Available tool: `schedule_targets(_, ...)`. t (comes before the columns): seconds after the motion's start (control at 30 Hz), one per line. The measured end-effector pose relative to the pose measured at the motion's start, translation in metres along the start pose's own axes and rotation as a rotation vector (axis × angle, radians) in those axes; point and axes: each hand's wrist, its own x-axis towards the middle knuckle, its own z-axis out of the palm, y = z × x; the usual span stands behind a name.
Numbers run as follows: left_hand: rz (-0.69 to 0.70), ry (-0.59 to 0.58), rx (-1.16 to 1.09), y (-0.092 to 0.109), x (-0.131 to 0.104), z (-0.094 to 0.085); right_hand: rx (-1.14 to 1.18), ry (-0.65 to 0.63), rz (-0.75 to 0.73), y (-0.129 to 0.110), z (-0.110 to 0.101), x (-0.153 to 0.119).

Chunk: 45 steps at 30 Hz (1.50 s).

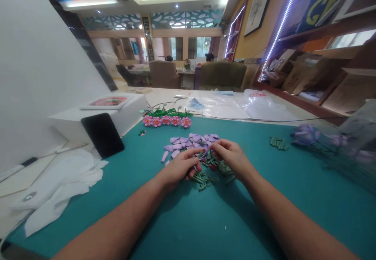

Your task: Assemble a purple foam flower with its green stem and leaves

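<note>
Purple petal pieces (176, 147) lie heaped at the middle of the green mat (176, 224) on the worktop (293, 115), in my head view. Small green pieces (202, 178) spread along the heap's near side. I see the left hand (185, 164) and right hand (230, 156) meeting over the heap, fingers bent together; I cannot tell what either grasps. On the far right, I read a yellow "G" on a blue panel (317, 11). Red print on the far plastic bag (261, 101) is illegible to me. Paper bags (302, 70) fill the right shelf, contents hidden.
</note>
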Motion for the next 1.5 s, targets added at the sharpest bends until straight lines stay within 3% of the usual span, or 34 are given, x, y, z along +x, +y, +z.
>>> schedule_targets(0.2, -0.018, 0.002, -0.072, -0.001, 0.001, -0.004, -0.015, 0.001, -0.015, -0.001, -0.005, 0.002)
schedule_targets(0.33, 0.008, 0.020, -0.096, 0.000, 0.003, -0.008, -0.138, -0.074, -0.081, 0.005, -0.009, 0.006)
schedule_targets(0.5, 0.023, 0.101, -0.129, 0.005, 0.003, -0.009, -0.591, -0.161, -0.188, 0.003, -0.026, 0.009)
schedule_targets(0.67, 0.010, 0.134, -0.159, 0.009, 0.004, -0.008, -0.976, -0.272, -0.143, -0.015, -0.036, 0.002)
schedule_targets(0.83, 0.027, 0.159, -0.178, 0.010, 0.004, -0.010, -0.992, -0.411, -0.156, -0.023, -0.017, -0.011)
schedule_targets(1.03, 0.053, 0.182, -0.161, 0.012, 0.003, -0.011, -1.034, -0.500, -0.329, -0.015, 0.018, -0.027)
schedule_targets(1.5, 0.066, 0.171, -0.140, 0.006, 0.005, -0.012, -1.238, -0.435, -0.317, -0.001, 0.042, -0.037)
